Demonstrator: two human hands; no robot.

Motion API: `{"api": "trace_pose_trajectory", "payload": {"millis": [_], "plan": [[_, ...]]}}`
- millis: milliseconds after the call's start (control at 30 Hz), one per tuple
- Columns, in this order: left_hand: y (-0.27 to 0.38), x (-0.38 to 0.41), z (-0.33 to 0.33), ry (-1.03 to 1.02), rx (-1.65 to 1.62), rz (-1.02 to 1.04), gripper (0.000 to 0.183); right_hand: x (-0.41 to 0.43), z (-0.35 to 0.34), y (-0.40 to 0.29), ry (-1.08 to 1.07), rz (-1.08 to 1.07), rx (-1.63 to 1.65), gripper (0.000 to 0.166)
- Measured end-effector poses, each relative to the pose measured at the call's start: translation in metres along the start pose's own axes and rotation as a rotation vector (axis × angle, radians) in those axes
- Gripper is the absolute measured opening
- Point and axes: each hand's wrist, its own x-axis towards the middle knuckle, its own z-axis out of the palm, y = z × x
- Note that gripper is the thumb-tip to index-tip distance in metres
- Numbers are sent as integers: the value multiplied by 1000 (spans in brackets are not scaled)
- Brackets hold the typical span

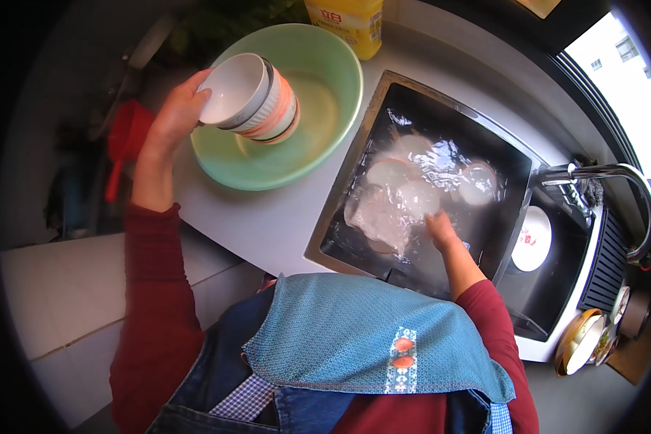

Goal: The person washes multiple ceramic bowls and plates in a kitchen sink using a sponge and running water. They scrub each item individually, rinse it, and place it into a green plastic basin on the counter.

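Observation:
My left hand (182, 106) grips the rim of a stack of nested bowls (238, 89), the top one white, tilted on its side over a green plastic basin (352, 116). Shallow liquid shows in the basin. My right hand (440, 228) is partly under water in the dark sink (515, 146), its fingertips at a round pale dish (419, 199). Whether the fingers hold this dish cannot be told. Several more round dishes lie under the rippling water, with another dish (478, 183) to the right. A pale cloth-like thing (377, 217) lies at the lower left of the water.
A yellow detergent jug (352, 24) stands behind the basin. The chrome faucet (602, 172) arches at the right, near a white plate (531, 238) in the smaller sink. Stacked bowls (583, 342) stand at the lower right. A red plastic scoop (127, 135) is at the left.

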Motion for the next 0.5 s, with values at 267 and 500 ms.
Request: {"api": "trace_pose_trajectory", "payload": {"millis": [267, 500], "plan": [[13, -8, 3, 146, 499, 12, 38, 48, 33, 19, -227, -134, -998, 42], [122, -82, 87, 249, 224, 595, 41, -25, -5, -32, 225, 29, -339, 43]]}}
